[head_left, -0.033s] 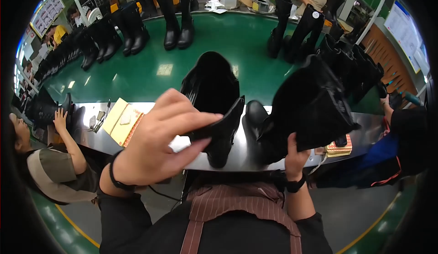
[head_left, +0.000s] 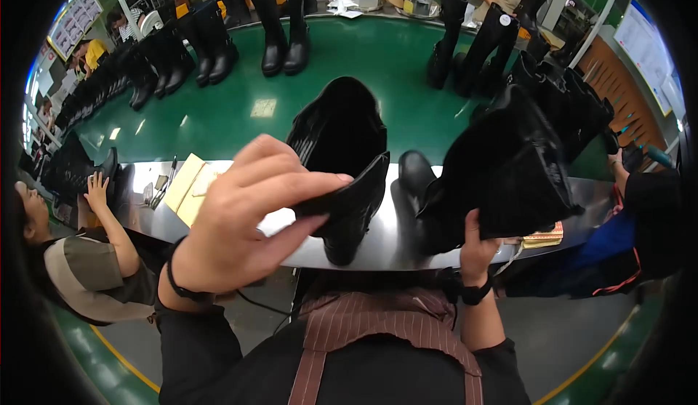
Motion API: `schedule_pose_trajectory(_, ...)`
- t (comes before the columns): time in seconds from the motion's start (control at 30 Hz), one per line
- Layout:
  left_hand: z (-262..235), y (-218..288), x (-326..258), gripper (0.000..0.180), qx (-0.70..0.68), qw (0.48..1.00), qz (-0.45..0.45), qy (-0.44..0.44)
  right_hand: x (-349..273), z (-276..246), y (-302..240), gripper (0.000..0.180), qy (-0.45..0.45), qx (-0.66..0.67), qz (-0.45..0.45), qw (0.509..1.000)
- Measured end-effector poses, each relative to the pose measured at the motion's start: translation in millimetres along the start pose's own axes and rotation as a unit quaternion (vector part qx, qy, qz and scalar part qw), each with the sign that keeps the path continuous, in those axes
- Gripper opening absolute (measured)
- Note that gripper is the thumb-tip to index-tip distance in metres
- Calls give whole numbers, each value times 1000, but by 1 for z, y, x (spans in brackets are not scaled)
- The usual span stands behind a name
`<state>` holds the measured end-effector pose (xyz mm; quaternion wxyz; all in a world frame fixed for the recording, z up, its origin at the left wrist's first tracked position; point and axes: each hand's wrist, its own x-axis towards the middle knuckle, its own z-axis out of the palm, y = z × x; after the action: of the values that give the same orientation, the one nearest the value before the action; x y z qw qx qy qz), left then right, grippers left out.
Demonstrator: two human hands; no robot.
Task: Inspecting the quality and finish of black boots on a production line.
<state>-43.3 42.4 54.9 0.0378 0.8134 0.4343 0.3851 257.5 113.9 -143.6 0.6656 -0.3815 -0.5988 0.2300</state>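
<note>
Two tall black boots stand side by side at the steel edge in front of me, their shaft tops gaping toward me. My left hand (head_left: 243, 223) pinches the near rim of the left boot (head_left: 349, 219) between thumb and fingers. On the right boot (head_left: 502, 165), my right hand (head_left: 478, 249) grips the lower edge of the shaft's opening, thumb on the outside; its other fingers are mostly hidden. The right boot leans to the right, its rounded toe (head_left: 416, 174) resting on the steel. Deep inside, both shafts are too dark to make out.
A yellow paper pad (head_left: 185, 190) and pens (head_left: 166, 185) lie left on the steel strip (head_left: 298, 259). More black boots (head_left: 283, 34) line the green table (head_left: 247, 129) beyond. Co-workers sit close on my left (head_left: 94, 259) and right (head_left: 618, 238); others work across the table.
The right boot and my right hand have shifted slightly to the right. My left hand has moved a little with the left boot's rim, which it still pinches.
</note>
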Motion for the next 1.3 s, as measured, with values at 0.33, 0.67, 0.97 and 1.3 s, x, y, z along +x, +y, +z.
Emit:
schedule_pose_trajectory(0.33,-12,5,-23,37,-15,993,43,-113,-5,-27,12,59,121,-95,-117,981)
schedule_pose_trajectory(0.67,-11,2,-16,32,-67,985,74,-142,5,28,-46,53,-193,32,-14,981)
schedule_pose_trajectory(0.97,-14,-3,-27,13,-79,972,156,-157,24,73,-54,32,-259,27,111,959)
schedule_pose_trajectory(1.3,71,-50,-99,96,-214,946,-224,98,-17,62,-14,23,-352,10,226,908)
